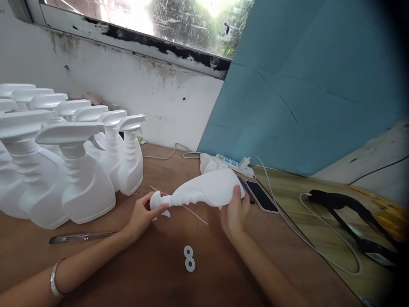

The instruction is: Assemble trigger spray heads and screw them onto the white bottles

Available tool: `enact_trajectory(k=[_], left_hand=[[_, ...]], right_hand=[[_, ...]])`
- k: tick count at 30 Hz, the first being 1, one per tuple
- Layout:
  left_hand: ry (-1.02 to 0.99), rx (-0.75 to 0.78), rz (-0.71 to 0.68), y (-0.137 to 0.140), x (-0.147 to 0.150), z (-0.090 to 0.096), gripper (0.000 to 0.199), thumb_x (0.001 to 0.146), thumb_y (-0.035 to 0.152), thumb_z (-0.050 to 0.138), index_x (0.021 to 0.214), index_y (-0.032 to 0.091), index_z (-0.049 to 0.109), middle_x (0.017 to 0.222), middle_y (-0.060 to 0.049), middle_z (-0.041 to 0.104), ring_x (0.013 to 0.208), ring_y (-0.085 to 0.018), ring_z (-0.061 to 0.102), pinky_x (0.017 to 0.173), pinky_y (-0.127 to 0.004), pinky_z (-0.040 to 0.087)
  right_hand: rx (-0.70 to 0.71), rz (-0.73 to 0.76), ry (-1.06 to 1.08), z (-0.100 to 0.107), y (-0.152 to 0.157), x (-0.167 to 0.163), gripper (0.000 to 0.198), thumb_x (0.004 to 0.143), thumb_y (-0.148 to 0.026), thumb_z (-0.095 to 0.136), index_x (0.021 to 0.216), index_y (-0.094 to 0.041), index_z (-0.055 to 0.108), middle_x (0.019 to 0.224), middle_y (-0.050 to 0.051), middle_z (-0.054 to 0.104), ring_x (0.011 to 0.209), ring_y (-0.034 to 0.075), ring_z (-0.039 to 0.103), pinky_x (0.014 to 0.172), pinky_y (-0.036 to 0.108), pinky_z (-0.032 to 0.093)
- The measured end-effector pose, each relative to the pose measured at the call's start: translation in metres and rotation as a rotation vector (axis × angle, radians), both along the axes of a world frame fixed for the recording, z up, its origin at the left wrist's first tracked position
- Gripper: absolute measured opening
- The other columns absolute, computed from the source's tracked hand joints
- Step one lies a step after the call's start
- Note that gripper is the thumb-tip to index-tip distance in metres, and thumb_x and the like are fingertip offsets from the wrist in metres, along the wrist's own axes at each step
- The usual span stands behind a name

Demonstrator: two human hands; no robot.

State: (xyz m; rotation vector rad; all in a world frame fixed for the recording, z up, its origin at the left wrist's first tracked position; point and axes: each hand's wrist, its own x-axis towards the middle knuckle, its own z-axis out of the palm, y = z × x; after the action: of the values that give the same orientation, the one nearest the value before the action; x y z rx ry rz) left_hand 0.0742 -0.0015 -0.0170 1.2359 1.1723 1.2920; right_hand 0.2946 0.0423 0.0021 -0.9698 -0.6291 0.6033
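A white plastic bottle [206,187] is held on its side above the table, its ribbed neck pointing left. My left hand [145,213] is closed around the rounded white end piece [155,200] at the neck, thumb and fingers pinching it. Whether that piece is loose or joined to the neck, I cannot tell. My right hand [235,211] grips the bottle's base, with its thumb on the near side. Just below the left fingers lie small white scraps [166,214]. A pen-like tool with a clear handle [82,237] lies near my left forearm.
Several white spray bottles [87,187] stand upright on the left. A white figure-eight piece [189,259] lies in front. Behind the right hand are a phone [262,196], a power strip [236,164] and a white cable [289,224]. Black straps [343,207] lie at right.
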Motion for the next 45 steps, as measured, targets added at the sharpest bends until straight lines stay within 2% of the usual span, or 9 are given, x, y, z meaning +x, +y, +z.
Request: enact_trajectory(k=[3,6,11,15,20,26,32,37,45], left_hand=[[-0.035,-0.042,-0.018,0.002,-0.001,-0.005,0.034,0.064,0.039,0.069,0.087,0.014,0.064,0.075,-0.003,0.063,0.066,-0.016,0.056,0.058,-0.023,0.044],[-0.108,-0.090,-0.002,0.006,-0.003,-0.010,0.037,0.065,0.039,0.069,0.090,0.012,0.064,0.075,-0.005,0.064,0.066,-0.017,0.057,0.058,-0.025,0.046],[-0.224,-0.125,0.049,0.015,-0.008,-0.011,0.044,0.064,0.037,0.071,0.097,0.009,0.062,0.079,-0.008,0.065,0.070,-0.018,0.059,0.060,-0.027,0.048],[-0.230,-0.110,0.049,0.019,-0.012,-0.008,0.044,0.062,0.035,0.072,0.097,0.009,0.063,0.082,-0.008,0.065,0.070,-0.018,0.060,0.059,-0.028,0.050],[-0.193,-0.118,0.013,0.020,-0.013,-0.008,0.041,0.063,0.034,0.072,0.094,0.009,0.063,0.079,-0.007,0.065,0.068,-0.018,0.059,0.057,-0.028,0.051],[-0.238,-0.132,0.002,0.022,-0.013,-0.012,0.036,0.063,0.031,0.073,0.091,0.011,0.064,0.077,-0.004,0.065,0.066,-0.014,0.058,0.057,-0.025,0.050],[-0.315,-0.172,0.042,0.023,-0.014,-0.010,0.038,0.063,0.029,0.073,0.093,0.009,0.063,0.075,-0.005,0.065,0.064,-0.013,0.057,0.054,-0.023,0.050],[-0.318,-0.184,0.017,0.021,-0.012,-0.007,0.039,0.062,0.030,0.074,0.093,0.009,0.063,0.078,-0.006,0.065,0.064,-0.014,0.057,0.054,-0.025,0.051],[-0.327,-0.199,0.043,0.021,-0.013,-0.004,0.043,0.059,0.030,0.075,0.094,0.007,0.063,0.078,-0.006,0.065,0.064,-0.013,0.057,0.053,-0.023,0.050]], right_hand=[[-0.044,0.045,0.000,-0.009,-0.011,0.003,0.031,0.075,-0.040,0.055,0.098,-0.020,0.050,0.093,0.003,0.062,0.089,0.017,0.060,0.082,0.036,0.048],[0.030,0.129,-0.049,-0.018,-0.020,0.009,0.029,0.074,-0.031,0.050,0.101,-0.021,0.053,0.101,0.003,0.061,0.095,0.017,0.058,0.084,0.035,0.046],[0.100,0.278,-0.156,-0.031,-0.025,0.019,0.051,0.064,-0.018,0.061,0.113,-0.025,0.051,0.117,0.004,0.055,0.104,0.018,0.054,0.089,0.033,0.042],[0.090,0.202,-0.209,-0.033,-0.022,0.025,0.055,0.059,-0.020,0.071,0.111,-0.023,0.052,0.111,0.004,0.056,0.097,0.017,0.055,0.085,0.031,0.042],[0.012,0.054,-0.303,-0.031,-0.021,0.031,0.036,0.064,-0.029,0.071,0.096,-0.020,0.057,0.086,0.000,0.057,0.080,0.014,0.055,0.078,0.031,0.043],[0.166,0.156,-0.278,-0.029,-0.023,0.031,0.032,0.066,-0.024,0.067,0.095,-0.023,0.052,0.115,0.005,0.051,0.106,0.020,0.051,0.087,0.037,0.040],[0.105,0.191,-0.402,-0.031,-0.022,0.034,0.053,0.061,-0.017,0.066,0.112,-0.025,0.051,0.117,0.005,0.052,0.111,0.022,0.047,0.092,0.040,0.038],[0.049,0.072,-0.613,-0.026,-0.022,0.035,0.050,0.063,-0.016,0.063,0.112,-0.021,0.055,0.113,0.007,0.053,0.109,0.023,0.047,0.092,0.038,0.037],[0.072,0.076,-0.531,-0.036,-0.016,0.040,0.032,0.065,-0.028,0.069,0.095,-0.020,0.059,0.096,0.003,0.046,0.085,0.015,0.051,0.075,0.029,0.043]])
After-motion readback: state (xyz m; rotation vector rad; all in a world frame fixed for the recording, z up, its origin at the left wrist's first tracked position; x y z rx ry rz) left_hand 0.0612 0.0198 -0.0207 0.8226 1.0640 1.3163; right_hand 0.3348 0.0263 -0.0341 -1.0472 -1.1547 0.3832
